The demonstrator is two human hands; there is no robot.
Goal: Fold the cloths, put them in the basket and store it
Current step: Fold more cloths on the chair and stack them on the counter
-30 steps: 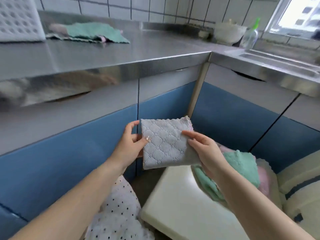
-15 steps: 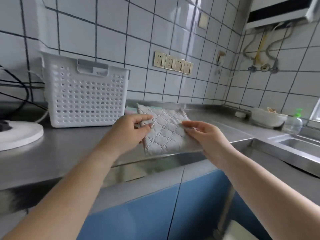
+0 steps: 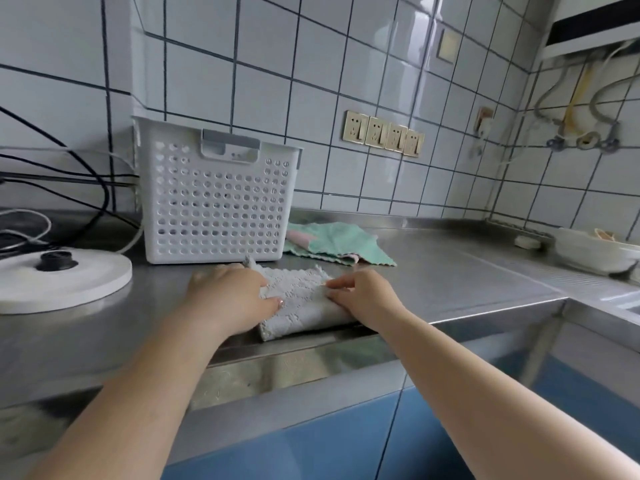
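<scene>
A folded grey quilted cloth [image 3: 298,306] lies on the steel counter [image 3: 450,278] near its front edge. My left hand [image 3: 230,297] presses on the cloth's left side, fingers curled over it. My right hand [image 3: 363,296] grips the right side. Just behind stands a white perforated plastic basket [image 3: 218,202] with a grey handle. To the basket's right, a green cloth [image 3: 337,242] with a pink one partly under it lies spread flat on the counter.
A white round appliance lid [image 3: 59,278] with black cables sits at the left. A white bowl [image 3: 592,251] stands at the far right by the sink edge. Wall sockets [image 3: 384,136] are on the tiled wall. Blue cabinet fronts [image 3: 311,445] run below.
Both hands carried the grey cloth up from in front of the cabinets and lowered it flat onto the counter in front of the basket. The view tilted up from the floor.
</scene>
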